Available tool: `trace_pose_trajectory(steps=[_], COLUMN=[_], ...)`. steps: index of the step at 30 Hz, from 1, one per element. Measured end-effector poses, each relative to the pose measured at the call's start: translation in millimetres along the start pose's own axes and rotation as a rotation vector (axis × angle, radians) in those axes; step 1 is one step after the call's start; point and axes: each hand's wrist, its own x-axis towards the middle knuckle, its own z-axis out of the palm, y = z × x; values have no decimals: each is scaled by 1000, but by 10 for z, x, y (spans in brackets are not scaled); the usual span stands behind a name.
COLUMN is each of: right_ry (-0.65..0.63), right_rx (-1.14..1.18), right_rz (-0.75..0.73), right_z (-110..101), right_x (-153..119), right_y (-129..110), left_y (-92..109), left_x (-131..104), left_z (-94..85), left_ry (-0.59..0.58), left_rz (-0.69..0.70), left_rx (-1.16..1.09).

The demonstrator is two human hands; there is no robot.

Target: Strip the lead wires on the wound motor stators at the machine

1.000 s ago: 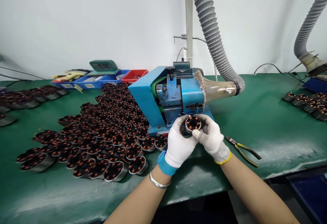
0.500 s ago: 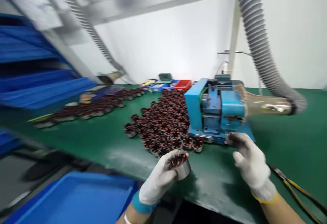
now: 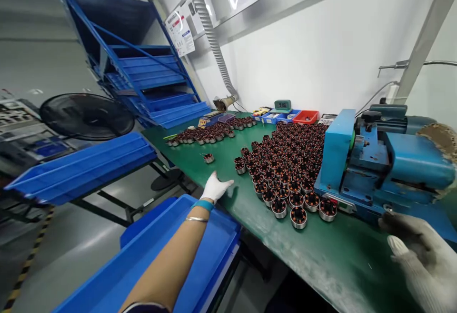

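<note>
My left hand (image 3: 216, 187), in a white glove with a teal cuff, reaches out over the green table. Its thumb stands apart from the fingers, and nothing shows in it. Just beyond its fingertips a single motor stator (image 3: 209, 158), a silver ring with copper windings and thin wire ends sticking out, rests on the table. At the right edge my right hand (image 3: 421, 251), gloved with blackened fingers, hovers in front of the blue machine (image 3: 367, 165). Its thumb and fingers are apart with nothing visible between them. Many stators (image 3: 285, 170) are crowded together left of the machine.
Another group of stators (image 3: 210, 134) lies at the far left of the table. Below the table's edge is a large blue tray (image 3: 143, 260). Small bins, including a red bin (image 3: 305, 116), line the wall. A black fan (image 3: 87, 115) and blue rack (image 3: 150, 75) stand left.
My view has swung left. My left hand has moved left and away and let go of the stator it held. My right hand stays near the machine.
</note>
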Motion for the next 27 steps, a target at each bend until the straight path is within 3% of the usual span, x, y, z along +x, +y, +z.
trace_pose_trajectory(steps=[6, 9, 11, 14, 16, 18, 22, 25, 27], right_ry=[-127, -142, -112, -90, -125, -195, -310, -311, -224], right_rx=[-128, -157, -170, -144, -118, -94, 29, 193, 295], right_rz=[64, 49, 10, -136, -265, -368, -361, -259, -221], right_z=[26, 21, 32, 71, 105, 135, 151, 98, 30], right_x=[81, 83, 56, 20, 3, -24, -87, -57, 5], right_y=[165, 193, 147, 63, 22, -22, -139, -198, -213], left_y=[197, 271, 311, 396, 506, 693, 1276, 1721, 1946], left_x=[324, 319, 196, -220, -646, -1138, -2003, -2375, -2503], left_z=[427, 465, 414, 296, 249, 253, 385, 550, 678], left_ry=[-65, -11, 56, 107, 45, -89, -565, -719, -765], left_rz=[19, 25, 44, 114, 184, 264, 440, 646, 816], left_rx=[-61, -144, -219, -343, -413, -477, -605, -570, -493])
